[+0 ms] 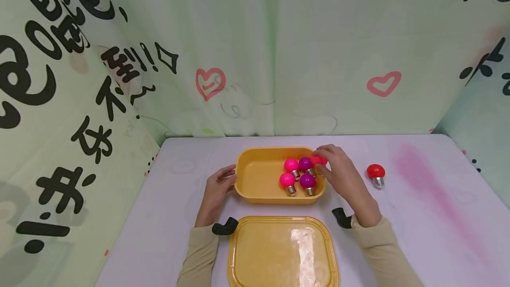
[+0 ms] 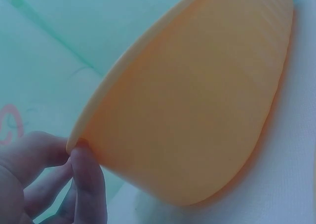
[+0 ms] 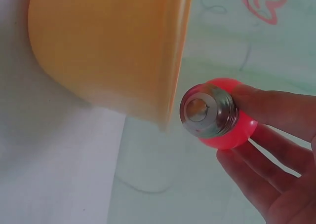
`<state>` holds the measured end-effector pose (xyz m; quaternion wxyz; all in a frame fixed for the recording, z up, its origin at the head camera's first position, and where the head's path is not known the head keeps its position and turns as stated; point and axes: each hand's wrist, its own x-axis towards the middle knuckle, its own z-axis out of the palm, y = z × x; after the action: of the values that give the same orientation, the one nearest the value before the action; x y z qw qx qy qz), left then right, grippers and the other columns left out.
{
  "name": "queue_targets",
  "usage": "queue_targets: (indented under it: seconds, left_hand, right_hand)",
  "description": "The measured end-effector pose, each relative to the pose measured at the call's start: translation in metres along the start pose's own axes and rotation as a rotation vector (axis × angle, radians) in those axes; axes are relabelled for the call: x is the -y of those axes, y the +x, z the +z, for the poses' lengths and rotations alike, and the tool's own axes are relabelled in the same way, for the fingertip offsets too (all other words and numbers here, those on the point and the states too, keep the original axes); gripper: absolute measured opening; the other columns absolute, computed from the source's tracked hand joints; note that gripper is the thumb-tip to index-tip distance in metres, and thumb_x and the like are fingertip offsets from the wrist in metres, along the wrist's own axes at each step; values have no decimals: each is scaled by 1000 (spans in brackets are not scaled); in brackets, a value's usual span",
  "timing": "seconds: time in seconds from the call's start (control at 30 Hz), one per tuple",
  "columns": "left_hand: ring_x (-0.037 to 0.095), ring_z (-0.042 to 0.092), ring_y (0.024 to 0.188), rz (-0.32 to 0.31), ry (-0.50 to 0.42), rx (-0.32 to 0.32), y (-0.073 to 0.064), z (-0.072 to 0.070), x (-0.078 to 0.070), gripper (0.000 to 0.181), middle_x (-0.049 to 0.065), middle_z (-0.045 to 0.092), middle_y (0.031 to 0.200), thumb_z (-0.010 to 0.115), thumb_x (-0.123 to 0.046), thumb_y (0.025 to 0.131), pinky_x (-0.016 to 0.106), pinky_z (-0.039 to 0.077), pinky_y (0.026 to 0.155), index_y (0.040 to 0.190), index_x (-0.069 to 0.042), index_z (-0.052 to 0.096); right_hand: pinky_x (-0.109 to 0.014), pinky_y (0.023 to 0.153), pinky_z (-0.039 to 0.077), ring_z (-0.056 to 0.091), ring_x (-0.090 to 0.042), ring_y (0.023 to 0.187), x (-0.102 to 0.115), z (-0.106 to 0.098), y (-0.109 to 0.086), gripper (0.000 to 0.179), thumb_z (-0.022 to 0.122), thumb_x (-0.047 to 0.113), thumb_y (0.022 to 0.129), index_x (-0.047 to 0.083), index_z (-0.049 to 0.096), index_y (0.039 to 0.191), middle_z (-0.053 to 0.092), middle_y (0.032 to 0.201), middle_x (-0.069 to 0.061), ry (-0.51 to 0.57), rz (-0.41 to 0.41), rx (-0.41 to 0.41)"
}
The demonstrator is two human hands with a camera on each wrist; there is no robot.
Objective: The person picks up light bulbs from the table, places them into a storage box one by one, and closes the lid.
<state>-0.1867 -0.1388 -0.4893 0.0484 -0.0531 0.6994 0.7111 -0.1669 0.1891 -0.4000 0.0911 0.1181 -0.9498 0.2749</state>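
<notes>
Head view: your right hand (image 1: 339, 167) pinches coral-red light bulb (image 1: 318, 160) at far-right corner of yellow tub (image 1: 259, 177); left hand (image 1: 217, 191) pinches tub's left rim. Best steady tub, lower bulb gently, clear of purple bulbs (image 1: 307, 181).

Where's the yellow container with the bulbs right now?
In the head view, the yellow container sits between the left hand and the right hand, just beyond the flat yellow tray.

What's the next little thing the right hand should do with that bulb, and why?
Probably lower the held bulb into the yellow tub: the right hand holds it above the rim, four other bulbs lie inside, and the left hand grips the opposite end, which should keep the tub steady.
</notes>
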Motion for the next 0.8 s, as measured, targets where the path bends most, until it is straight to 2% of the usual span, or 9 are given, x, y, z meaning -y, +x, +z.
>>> queue_targets:
  seconds: [0.13, 0.47, 0.67, 0.8]
  left_hand:
    - [29, 62, 109, 8, -2, 3, -1, 0, 0, 37, 15, 60, 129, 66, -17, 96, 22, 56, 80, 131, -9, 62]
    - [28, 62, 107, 8, -11, 7, 0, 0, 1, 38, 16, 59, 129, 67, -18, 95, 21, 55, 79, 132, -8, 62]
    - [28, 61, 109, 16, -22, 12, -2, 0, 0, 41, 17, 59, 131, 67, -17, 95, 21, 55, 78, 134, -7, 60]
    - [29, 61, 111, 16, -28, 17, -2, -1, 0, 39, 16, 59, 131, 66, -16, 95, 22, 55, 78, 133, -7, 60]
  right_hand:
    - [-53, 98, 49, 51, -39, 123, 7, 5, 2, 34, 75, 0, 84, -2, 66, 117, 58, 126, -21, -3, -32, 16]
    - [-47, 94, 53, 57, -34, 110, 21, 24, 5, 33, 79, -1, 80, -3, 69, 111, 63, 115, -17, 0, -201, -6]
    - [-46, 94, 53, 59, -34, 108, 27, 36, 7, 30, 80, -3, 78, -2, 70, 107, 63, 112, -16, 21, -307, -28]
    - [-44, 92, 54, 59, -34, 109, 32, 43, 7, 31, 80, -3, 78, -2, 70, 107, 64, 113, -16, -3, -339, -24]
